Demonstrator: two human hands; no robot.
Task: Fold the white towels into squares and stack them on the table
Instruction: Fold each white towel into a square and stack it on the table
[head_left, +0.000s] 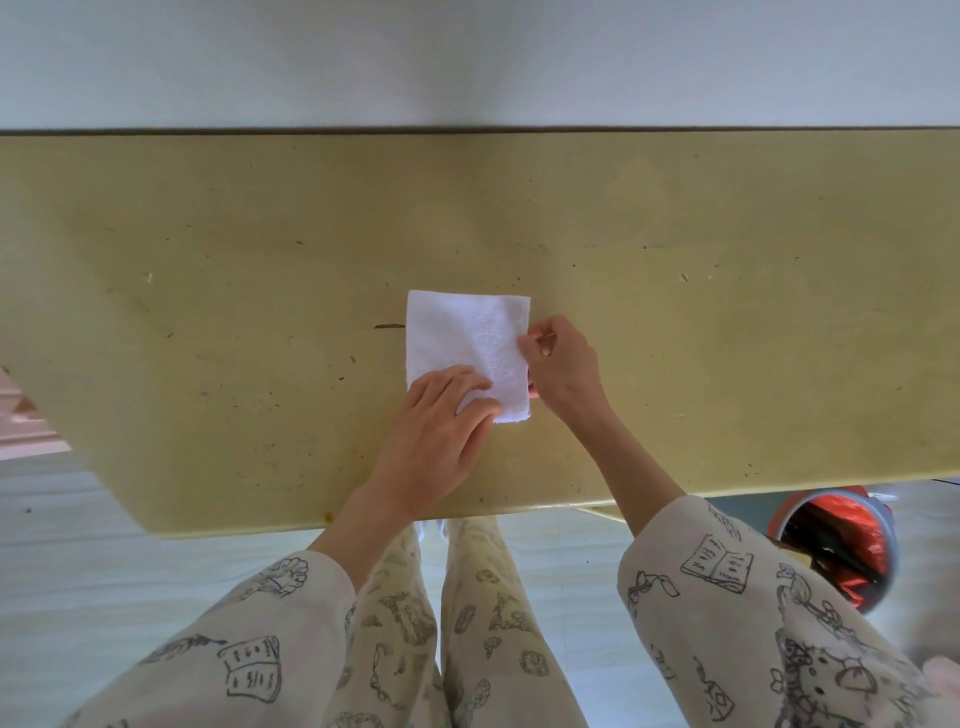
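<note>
Left hand (441, 421) is pressing the folded white towel (462, 332) flat mid-bench (208, 234), fingers extended, while right hand (558, 361) is pinching its right edge; uneven pull risks skewing the square.

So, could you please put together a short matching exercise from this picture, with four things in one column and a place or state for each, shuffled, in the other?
Column one:
1. white towel
2. left hand
3. right hand
4. bin

Column two:
A. on the floor under the table's near right edge
B. pinching the towel's right edge
C. folded, lying flat on the table
D. resting with flat fingers on the towel's near left corner

Pairs: 1-C, 2-D, 3-B, 4-A
</note>
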